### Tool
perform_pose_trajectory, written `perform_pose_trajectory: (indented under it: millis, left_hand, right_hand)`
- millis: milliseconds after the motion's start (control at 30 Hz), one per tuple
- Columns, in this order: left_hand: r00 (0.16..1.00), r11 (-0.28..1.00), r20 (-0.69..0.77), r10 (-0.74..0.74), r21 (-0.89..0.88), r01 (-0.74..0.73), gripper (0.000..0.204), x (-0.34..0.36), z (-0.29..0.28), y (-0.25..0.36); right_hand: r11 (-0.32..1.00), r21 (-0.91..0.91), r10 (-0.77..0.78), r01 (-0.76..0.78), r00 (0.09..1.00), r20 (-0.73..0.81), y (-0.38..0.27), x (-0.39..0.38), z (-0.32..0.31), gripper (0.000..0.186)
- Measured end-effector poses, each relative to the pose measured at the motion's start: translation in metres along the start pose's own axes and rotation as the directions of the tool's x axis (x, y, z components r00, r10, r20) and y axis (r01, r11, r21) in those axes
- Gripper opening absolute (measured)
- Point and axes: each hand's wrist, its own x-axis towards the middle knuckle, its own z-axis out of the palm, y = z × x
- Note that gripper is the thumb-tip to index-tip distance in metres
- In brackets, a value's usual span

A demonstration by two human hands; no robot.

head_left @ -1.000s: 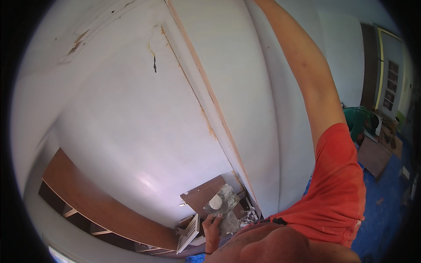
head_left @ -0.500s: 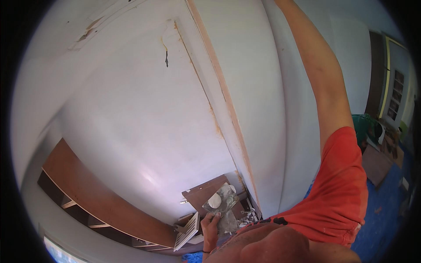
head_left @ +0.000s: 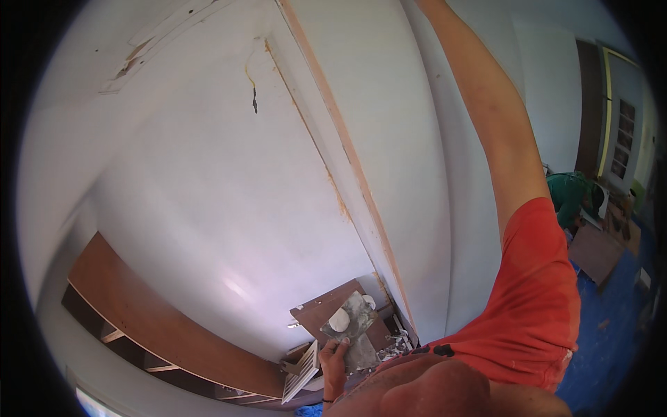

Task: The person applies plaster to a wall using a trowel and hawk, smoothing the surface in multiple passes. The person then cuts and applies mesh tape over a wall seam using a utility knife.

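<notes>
Low in the middle, my left hand [head_left: 335,357] grips the edge of a flat grey putty board [head_left: 360,316], its thumb on top. The board is stained and smeared. A round white lump of putty [head_left: 339,320] lies on it near my fingers, and another pale patch shows at its far edge. My right arm [head_left: 511,125], in a red sleeve, stretches up along the pale wall [head_left: 187,181]. It leaves the picture at the top, so the right hand and anything it holds are out of sight.
Brown shelving [head_left: 160,316] curves along the lower left, beside a white slatted panel [head_left: 301,372]. Behind the board lies a brown panel [head_left: 323,302] with rubble. A dark-ended wire [head_left: 254,104] hangs from the wall. A person in green [head_left: 571,198] bends at the right, above blue floor covering [head_left: 604,333].
The whole view has shifted slightly. My raised right arm leans a little further left. The person in green shows more clearly. My left hand keeps its hold on the putty board.
</notes>
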Motion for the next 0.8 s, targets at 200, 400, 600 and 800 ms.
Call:
perform_pose_trajectory:
  millis: [200,400,600,800]
  left_hand:
    - [0.999,0.999,0.015,-0.036,-0.023,0.037,0.023,-0.005,0.010,0.013]
    - [0.999,0.995,0.011,-0.040,0.095,0.039,0.021,-0.018,0.009,0.041]
    - [0.999,0.998,-0.018,-0.047,0.042,0.048,0.021,-0.012,0.003,0.021]
    - [0.999,0.996,0.045,0.007,-0.090,-0.003,0.022,0.015,0.000,-0.018]
  right_hand:
    - [0.939,-0.186,-0.329,0.290,0.915,-0.235,0.003,-0.011,0.020,0.036]
    - [0.985,-0.165,-0.067,0.058,0.996,-0.051,0.010,0.012,0.005,0.030]
    - [0.997,-0.014,-0.078,0.077,0.994,-0.076,0.026,0.011,-0.004,0.019]
    - [0.989,0.130,0.081,-0.065,0.989,-0.127,0.037,0.002,-0.054,0.019]
